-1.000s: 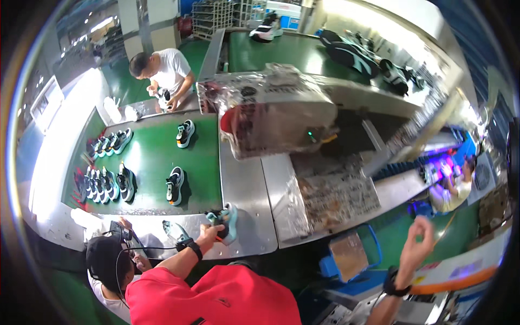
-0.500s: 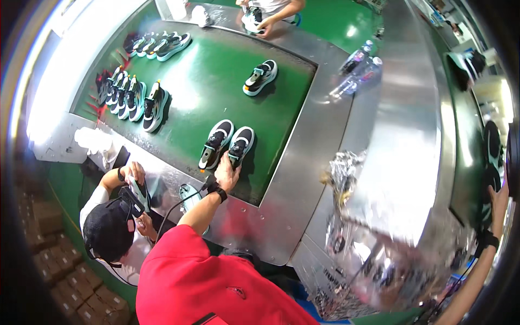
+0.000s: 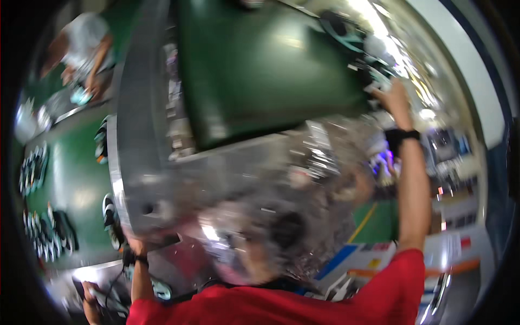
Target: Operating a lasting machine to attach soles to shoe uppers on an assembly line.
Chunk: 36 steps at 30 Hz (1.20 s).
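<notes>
At the right end of a green surface, my right hand is closed around a dark shoe with teal parts; motion blurs both. A second dark shoe with a teal sole edge lies farther back. At the lower left, my left hand is low beside the metal edge, its fingers mostly hidden. Nearest to it is a black-and-white shoe on the left green table. I cannot tell whether they touch.
Between my arms stands a grey metal housing with crumpled clear plastic in front. Shoes stand in rows on the left table. One person handles a shoe at the far left; another person's hand shows at the lower left.
My view has swung right, so the left table has shifted to the left rim. The right green surface and my right hand now show more fully. My left hand's fingers have become hidden.
</notes>
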Each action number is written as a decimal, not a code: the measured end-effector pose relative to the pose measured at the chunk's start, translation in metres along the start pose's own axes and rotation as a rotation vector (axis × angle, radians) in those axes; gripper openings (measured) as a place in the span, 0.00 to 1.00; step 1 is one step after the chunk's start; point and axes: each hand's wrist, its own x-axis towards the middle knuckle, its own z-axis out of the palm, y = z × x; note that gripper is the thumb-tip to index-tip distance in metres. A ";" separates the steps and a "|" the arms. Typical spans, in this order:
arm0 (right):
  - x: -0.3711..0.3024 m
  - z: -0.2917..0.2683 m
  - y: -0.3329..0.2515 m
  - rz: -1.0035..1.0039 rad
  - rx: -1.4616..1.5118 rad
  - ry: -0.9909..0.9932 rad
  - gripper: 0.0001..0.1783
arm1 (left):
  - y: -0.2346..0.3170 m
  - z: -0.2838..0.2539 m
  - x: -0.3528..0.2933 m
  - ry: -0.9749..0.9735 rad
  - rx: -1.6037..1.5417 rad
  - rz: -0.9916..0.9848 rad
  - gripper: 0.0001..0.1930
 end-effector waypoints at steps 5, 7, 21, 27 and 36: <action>-0.012 0.008 0.005 0.206 0.259 0.225 0.37 | 0.093 0.011 -0.023 0.221 0.096 0.186 0.37; -0.017 -0.011 0.008 0.269 0.414 0.242 0.29 | 0.138 0.016 -0.057 -0.026 -0.268 0.117 0.34; -0.398 -0.181 0.148 0.244 1.386 0.596 0.13 | 0.561 -0.017 -0.245 -2.064 -1.538 0.141 0.42; -0.656 -0.140 0.177 0.714 1.229 0.433 0.18 | 0.520 -0.044 -0.407 -2.522 -0.944 -0.302 0.33; -0.975 -0.154 0.124 1.281 1.290 0.894 0.43 | 0.471 -0.031 -0.651 -2.362 -0.456 0.446 0.28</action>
